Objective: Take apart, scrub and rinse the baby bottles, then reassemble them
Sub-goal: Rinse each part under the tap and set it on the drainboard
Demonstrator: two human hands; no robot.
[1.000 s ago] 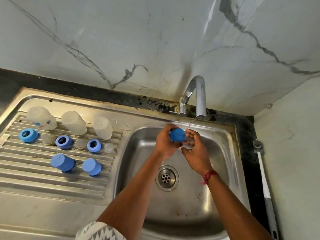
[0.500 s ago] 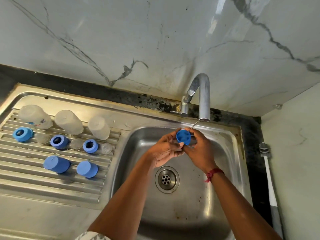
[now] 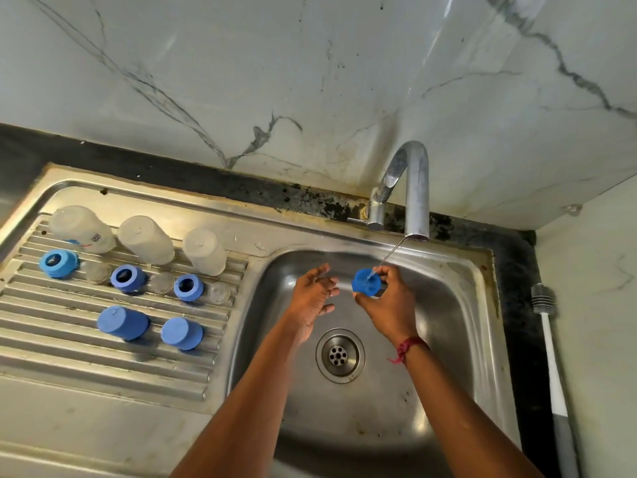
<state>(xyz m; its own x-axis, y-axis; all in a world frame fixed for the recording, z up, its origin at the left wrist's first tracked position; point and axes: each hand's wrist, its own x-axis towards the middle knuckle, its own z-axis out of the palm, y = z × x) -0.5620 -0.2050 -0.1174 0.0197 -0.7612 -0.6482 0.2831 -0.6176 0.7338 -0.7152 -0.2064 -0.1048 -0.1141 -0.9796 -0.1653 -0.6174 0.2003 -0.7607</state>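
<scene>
Fingers [image 3: 386,271] (right hand [image 3: 391,307]) pinch blue cap [image 3: 364,283] — bottle label [image 3: 97,238] unreadable.

Home kitchen: steel sink [image 3: 482,305] with drainboard [image 3: 103,357], tap [image 3: 413,188], marble-look wall [image 3: 275,81].

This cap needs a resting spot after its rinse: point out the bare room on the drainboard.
Bare ribs lie left of the two blue caps and between them and the flat steel at the near edge of the drainboard. The far half is crowded: bottles, rings and clear discs sit close together.
</scene>
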